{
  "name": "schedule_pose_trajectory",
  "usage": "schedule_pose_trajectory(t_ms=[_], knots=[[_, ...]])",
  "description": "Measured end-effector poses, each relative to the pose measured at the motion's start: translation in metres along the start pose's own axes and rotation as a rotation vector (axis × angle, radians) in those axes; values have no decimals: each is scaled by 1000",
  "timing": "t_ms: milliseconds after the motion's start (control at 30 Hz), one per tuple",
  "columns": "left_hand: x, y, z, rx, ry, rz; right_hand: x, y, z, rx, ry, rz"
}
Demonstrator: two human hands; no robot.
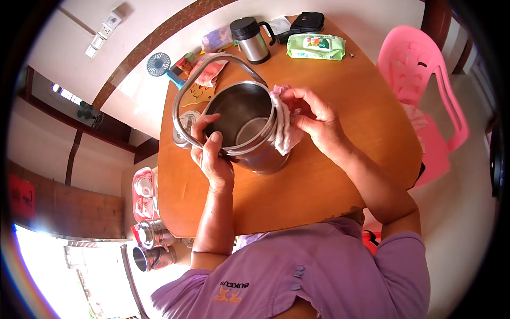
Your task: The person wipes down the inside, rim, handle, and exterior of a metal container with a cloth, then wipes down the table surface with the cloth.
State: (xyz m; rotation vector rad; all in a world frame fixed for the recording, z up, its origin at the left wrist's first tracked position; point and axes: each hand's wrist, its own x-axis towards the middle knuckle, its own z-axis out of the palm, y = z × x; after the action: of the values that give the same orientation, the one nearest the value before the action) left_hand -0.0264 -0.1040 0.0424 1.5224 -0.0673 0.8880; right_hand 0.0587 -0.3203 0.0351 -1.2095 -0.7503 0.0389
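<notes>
A stainless steel pail (234, 109) with a raised bail handle is tilted over the wooden table (329, 181), its open mouth facing me. My left hand (213, 159) grips the near left rim, thumb and fingers closed around the edge. Against the pail's right outer side lies a crumpled white and pink cloth (286, 130), pinched in my right hand (321, 125). Behind the pail, at its left, a clear glass-like lid or dish (186, 129) is partly hidden.
At the table's back stand a steel mug (251, 42) with black lid, green wet wipes (315, 47), a black pouch (308, 23) and a small blue fan (162, 66). A pink chair (419, 95) is at right. Steel pots (154, 258) and a pink basket (142, 181) sit at lower left.
</notes>
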Motion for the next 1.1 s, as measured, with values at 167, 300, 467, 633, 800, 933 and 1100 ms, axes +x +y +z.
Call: schedule_pose_trajectory(t_ms=[167,300,467,633,800,933,1100], knots=[[0,1,4,-121,-3,-11,-2,52,-9,-210,99,153],[0,-3,5,-120,19,-10,-7,54,-3,-325,114,244],[0,2,15,-93,97,-7,-6,27,0,-195,99,117],[-1,2,17,-106,114,-13,-9,6,13,-528,120,-461],[-3,4,21,-98,144,-23,-20,-5,33,-769,67,-807],[-2,3,22,-94,156,-60,-26,-10,47,-917,-50,-947],[1,5,21,-23,172,-46,-16,-4,34,-659,-57,-800]])
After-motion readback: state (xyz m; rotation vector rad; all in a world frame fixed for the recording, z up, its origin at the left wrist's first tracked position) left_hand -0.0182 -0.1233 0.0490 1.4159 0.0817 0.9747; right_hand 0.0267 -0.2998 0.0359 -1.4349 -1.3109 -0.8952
